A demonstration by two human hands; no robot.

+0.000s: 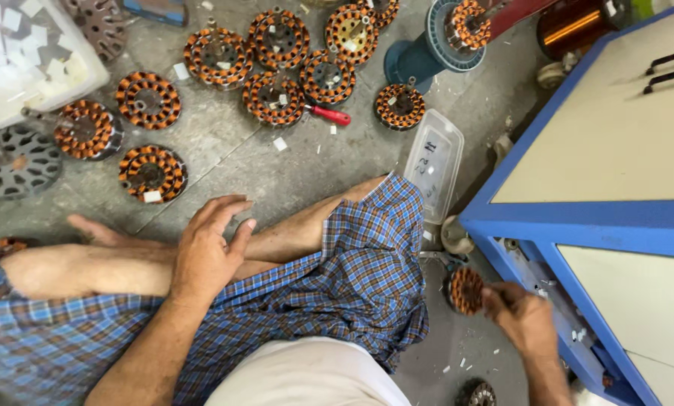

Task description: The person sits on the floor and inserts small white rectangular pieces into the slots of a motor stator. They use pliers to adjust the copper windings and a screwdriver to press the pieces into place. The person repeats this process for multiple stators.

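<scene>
I sit cross-legged on a concrete floor in blue checked shorts. My left hand (209, 244) rests on my shin with fingers spread and holds nothing. My right hand (521, 316) grips a round copper-wound stator (464, 289) low at the right, close to the blue frame of a machine (577, 225). Several more wound stators (277, 68) lie on the floor ahead. A red-handled screwdriver (331, 114) lies among them.
A clear plastic box (434, 162) lies beside my knee. A white tub of paper slips (21, 53) stands at the far left, with bare metal stator cores (13, 162) below it. A blue winding spindle (434, 45) and a copper wire spool (570, 26) are at the top right.
</scene>
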